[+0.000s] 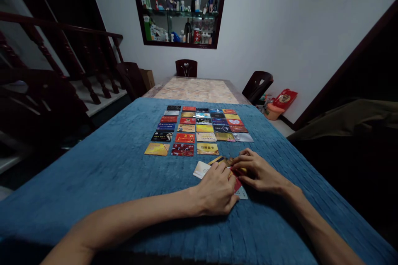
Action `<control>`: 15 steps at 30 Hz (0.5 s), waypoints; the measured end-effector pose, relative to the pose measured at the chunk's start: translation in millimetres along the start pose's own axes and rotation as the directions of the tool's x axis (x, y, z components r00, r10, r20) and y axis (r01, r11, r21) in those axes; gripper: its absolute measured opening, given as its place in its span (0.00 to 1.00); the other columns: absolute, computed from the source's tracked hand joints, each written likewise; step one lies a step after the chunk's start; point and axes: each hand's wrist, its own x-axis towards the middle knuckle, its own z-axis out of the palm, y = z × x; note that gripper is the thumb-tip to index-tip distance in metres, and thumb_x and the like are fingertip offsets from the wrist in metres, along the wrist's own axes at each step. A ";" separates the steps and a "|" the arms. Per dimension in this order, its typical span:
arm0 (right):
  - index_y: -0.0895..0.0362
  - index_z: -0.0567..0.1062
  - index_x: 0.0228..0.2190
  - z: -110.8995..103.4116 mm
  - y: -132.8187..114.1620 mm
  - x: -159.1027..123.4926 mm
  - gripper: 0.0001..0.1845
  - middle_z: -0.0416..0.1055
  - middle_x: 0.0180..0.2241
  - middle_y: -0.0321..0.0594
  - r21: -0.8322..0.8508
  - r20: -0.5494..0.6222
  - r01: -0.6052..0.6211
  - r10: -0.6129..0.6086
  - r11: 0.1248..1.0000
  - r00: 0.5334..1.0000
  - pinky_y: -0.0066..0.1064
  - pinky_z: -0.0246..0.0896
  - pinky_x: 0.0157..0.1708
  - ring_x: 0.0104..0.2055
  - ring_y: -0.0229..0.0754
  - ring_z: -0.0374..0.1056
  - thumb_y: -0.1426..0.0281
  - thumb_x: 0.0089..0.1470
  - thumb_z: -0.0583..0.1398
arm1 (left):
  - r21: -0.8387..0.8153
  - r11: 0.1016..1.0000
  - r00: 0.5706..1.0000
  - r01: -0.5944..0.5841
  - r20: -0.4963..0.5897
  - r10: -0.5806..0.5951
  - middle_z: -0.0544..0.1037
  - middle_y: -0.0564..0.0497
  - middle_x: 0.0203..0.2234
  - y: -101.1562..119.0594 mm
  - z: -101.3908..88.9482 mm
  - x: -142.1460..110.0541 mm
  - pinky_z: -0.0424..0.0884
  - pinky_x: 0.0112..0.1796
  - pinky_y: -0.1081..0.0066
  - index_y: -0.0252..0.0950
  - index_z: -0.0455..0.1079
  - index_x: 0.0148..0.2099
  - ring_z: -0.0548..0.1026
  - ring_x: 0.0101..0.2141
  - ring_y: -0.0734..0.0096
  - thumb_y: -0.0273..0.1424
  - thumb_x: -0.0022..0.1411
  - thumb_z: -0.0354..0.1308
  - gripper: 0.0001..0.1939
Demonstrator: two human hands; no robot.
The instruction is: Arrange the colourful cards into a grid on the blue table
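Forearms [133,215] reach over the blue cloth [93,165] covering the near part of the desk [199,87]. The left hand [219,188] lies palm down, fingers bent over the loose cards [201,169]; the right hand [256,169] curls at their right side. I cannot tell whether either grips one. Steadying the overlapping pile while sliding single cards out would probably work best. Just beyond, rows of cards [207,149] could easily be nudged; a chair [186,67] stands at the far end.
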 end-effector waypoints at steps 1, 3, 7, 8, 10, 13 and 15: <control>0.52 0.80 0.40 -0.4 -0.4 0.0 0.12 0.77 0.42 0.45 0.002 0.001 -0.004 0.004 1.000 1.000 0.48 0.64 0.47 0.47 0.51 0.63 0.73 0.53 0.61 | 0.000 1.000 1.000 0.021 -0.005 -0.021 0.75 0.36 0.41 0.7 0.8 0.7 0.66 0.46 0.55 0.27 0.70 0.46 0.70 0.45 0.49 0.42 0.63 0.56 0.20; 0.52 0.80 0.40 -1.5 -1.3 0.0 0.12 0.76 0.42 0.45 0.007 0.006 -0.008 0.008 1.000 1.000 0.48 0.63 0.48 0.47 0.51 0.62 0.73 0.53 0.61 | -0.004 0.998 0.998 0.066 -0.011 -0.066 0.75 0.34 0.42 1.2 1.8 1.7 0.66 0.47 0.54 0.26 0.71 0.46 0.69 0.46 0.48 0.42 0.63 0.57 0.21; 0.52 0.80 0.41 -3.0 -2.8 -0.1 0.13 0.76 0.42 0.45 0.024 0.017 -0.013 0.013 1.000 1.000 0.48 0.63 0.48 0.47 0.51 0.62 0.73 0.52 0.62 | 0.002 0.994 0.994 0.108 0.008 -0.108 0.74 0.32 0.43 0.3 0.7 3.5 0.65 0.48 0.52 0.26 0.72 0.45 0.69 0.47 0.47 0.42 0.63 0.56 0.21; 0.52 0.80 0.41 -3.2 -3.1 -0.1 0.13 0.76 0.42 0.45 0.029 0.020 -0.016 0.016 0.999 1.000 0.48 0.63 0.48 0.47 0.51 0.62 0.73 0.52 0.62 | 0.005 0.995 0.995 0.097 0.014 -0.097 0.75 0.32 0.42 0.2 0.0 4.2 0.65 0.48 0.53 0.26 0.73 0.44 0.69 0.47 0.47 0.41 0.62 0.56 0.20; 0.52 0.80 0.41 -3.3 -3.6 -0.2 0.14 0.76 0.42 0.45 0.038 0.029 -0.025 0.023 0.999 0.999 0.48 0.63 0.48 0.47 0.51 0.62 0.73 0.52 0.62 | 0.009 0.997 0.997 0.073 0.019 -0.073 0.75 0.33 0.41 0.8 -1.8 5.6 0.66 0.48 0.53 0.27 0.74 0.41 0.69 0.46 0.48 0.40 0.62 0.56 0.18; 0.54 0.80 0.41 -3.8 -4.3 -0.3 0.15 0.75 0.43 0.45 0.047 0.050 -0.031 0.029 0.998 0.998 0.47 0.62 0.49 0.47 0.51 0.62 0.73 0.50 0.61 | 0.033 0.998 0.998 0.055 0.026 -0.056 0.76 0.35 0.38 3.8 -3.8 7.2 0.66 0.46 0.56 0.27 0.74 0.39 0.70 0.44 0.50 0.38 0.61 0.56 0.16; 0.55 0.80 0.40 -4.9 -4.6 -0.3 0.15 0.75 0.43 0.46 0.053 0.056 -0.030 0.027 0.998 0.998 0.47 0.62 0.49 0.48 0.51 0.62 0.73 0.50 0.61 | 0.060 0.998 0.999 0.034 0.036 -0.036 0.76 0.36 0.35 6.2 -4.2 7.5 0.66 0.44 0.57 0.27 0.75 0.37 0.71 0.41 0.52 0.37 0.61 0.56 0.16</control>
